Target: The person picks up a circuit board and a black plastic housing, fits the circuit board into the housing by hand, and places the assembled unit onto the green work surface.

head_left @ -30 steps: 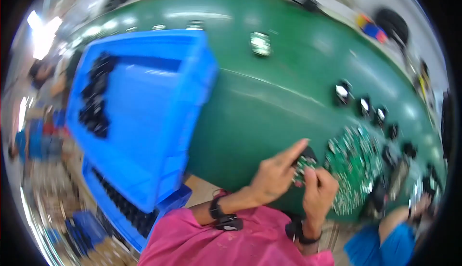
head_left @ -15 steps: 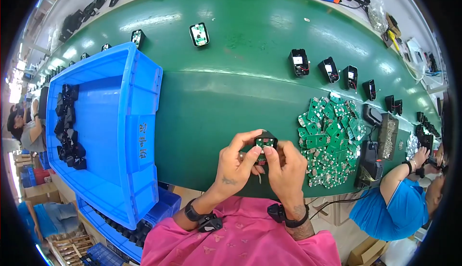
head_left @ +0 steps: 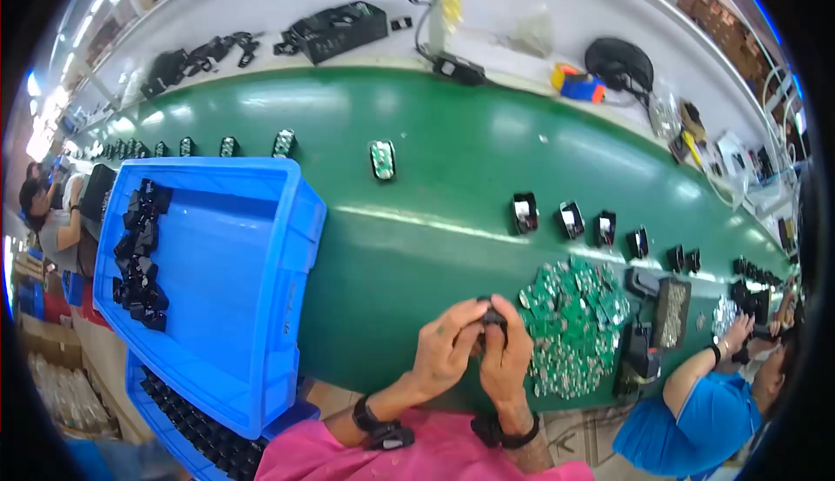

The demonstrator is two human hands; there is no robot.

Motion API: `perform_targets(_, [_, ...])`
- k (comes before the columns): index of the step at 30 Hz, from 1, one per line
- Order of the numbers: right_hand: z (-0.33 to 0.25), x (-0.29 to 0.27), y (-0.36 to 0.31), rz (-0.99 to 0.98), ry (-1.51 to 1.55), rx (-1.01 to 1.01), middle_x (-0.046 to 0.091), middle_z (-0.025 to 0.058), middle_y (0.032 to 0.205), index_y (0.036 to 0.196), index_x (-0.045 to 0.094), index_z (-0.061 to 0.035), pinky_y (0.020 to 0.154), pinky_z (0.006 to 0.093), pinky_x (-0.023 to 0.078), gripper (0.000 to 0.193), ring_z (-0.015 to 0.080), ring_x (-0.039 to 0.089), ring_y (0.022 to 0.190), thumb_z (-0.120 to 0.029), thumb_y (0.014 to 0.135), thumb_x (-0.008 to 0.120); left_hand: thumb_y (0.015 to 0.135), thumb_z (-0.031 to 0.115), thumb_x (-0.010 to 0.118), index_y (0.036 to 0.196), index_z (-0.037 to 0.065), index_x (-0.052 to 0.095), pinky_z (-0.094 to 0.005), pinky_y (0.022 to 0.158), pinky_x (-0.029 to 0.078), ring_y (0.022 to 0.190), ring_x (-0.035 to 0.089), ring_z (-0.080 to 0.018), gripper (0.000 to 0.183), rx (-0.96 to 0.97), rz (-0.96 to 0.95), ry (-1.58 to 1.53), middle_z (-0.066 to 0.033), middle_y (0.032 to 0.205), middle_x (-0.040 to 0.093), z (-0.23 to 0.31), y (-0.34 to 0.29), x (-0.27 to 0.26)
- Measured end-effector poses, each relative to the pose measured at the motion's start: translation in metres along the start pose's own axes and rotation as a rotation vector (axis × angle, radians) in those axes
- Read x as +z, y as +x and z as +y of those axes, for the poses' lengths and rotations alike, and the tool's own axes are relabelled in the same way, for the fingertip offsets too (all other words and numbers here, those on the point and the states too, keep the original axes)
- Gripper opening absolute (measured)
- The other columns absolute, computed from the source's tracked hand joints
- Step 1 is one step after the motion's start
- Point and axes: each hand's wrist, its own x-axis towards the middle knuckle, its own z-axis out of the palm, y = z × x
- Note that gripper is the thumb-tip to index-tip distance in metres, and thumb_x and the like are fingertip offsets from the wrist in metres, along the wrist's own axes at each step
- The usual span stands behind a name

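Between my two hands, just above the near edge of the green table (head_left: 391, 324), is a small black plastic housing (head_left: 493, 316). My left hand (head_left: 445, 350) grips it from the left, fingers curled and thumb pressed in. From the other side my right hand (head_left: 507, 355) closes round it, its thumb on the near face. The fingers cover most of the housing, and the circuit board in it is hidden now. Just right of my hands lies a heap of green circuit boards (head_left: 574, 329).
A big blue crate (head_left: 304, 246) with black plastic parts (head_left: 143, 246) stands at left. One housing with a board (head_left: 382, 160) sits farther back. Black housings (head_left: 524, 212) line the right. A co-worker in a blue shirt (head_left: 696, 403) works at far right, near a box of small parts (head_left: 671, 314).
My view has tilted up, showing more of the back shelf. The held housing has turned, so its green board no longer shows. Both hands still grip it.
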Motion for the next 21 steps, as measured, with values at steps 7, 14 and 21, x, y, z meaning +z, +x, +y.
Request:
perform_targets(7, [-0.015,-0.019,0.038,0.052,0.087,-0.318,0.065,0.0174,0.108,0.124,0.056,0.0004,0.075,0.0352,0.052,0.028,0.0293,0.065,0.087,-0.011,0.098,0.052,0.090,0.001,0.062,0.121,0.008,0.055,-0.0357,0.062,0.058,0.078,0.071,-0.0331,0.032,0.375,0.079,0.124,-0.0238,0.113,0.065,0.030,0.046,0.002])
perform_targets(14, [-0.029,-0.029,0.027,0.012,0.217,0.292,0.064,0.0133,0.084,0.130,0.047,0.0053,0.061,0.0318,0.052,0.043,0.0190,0.063,0.064,-0.007,0.091,0.060,0.095,0.005,0.054,0.126,0.002,0.052,-0.0279,0.052,0.057,0.066,0.068,-0.0182,0.031,-0.271,-0.107,-0.209,-0.0158,0.101,0.067,0.031,0.060,0.005])
perform_targets(21, [0.002,-0.015,-0.021,-0.549,0.177,0.277,0.064,0.0118,0.079,0.116,0.059,0.0023,0.059,0.0322,0.051,0.032,0.0220,0.063,0.062,-0.013,0.089,0.067,0.099,0.008,0.042,0.122,0.003,0.049,-0.0259,0.046,0.054,0.061,0.064,-0.0186,0.024,-0.744,0.126,-0.523,-0.0146,0.101,0.065,-0.045,0.129,-0.029])
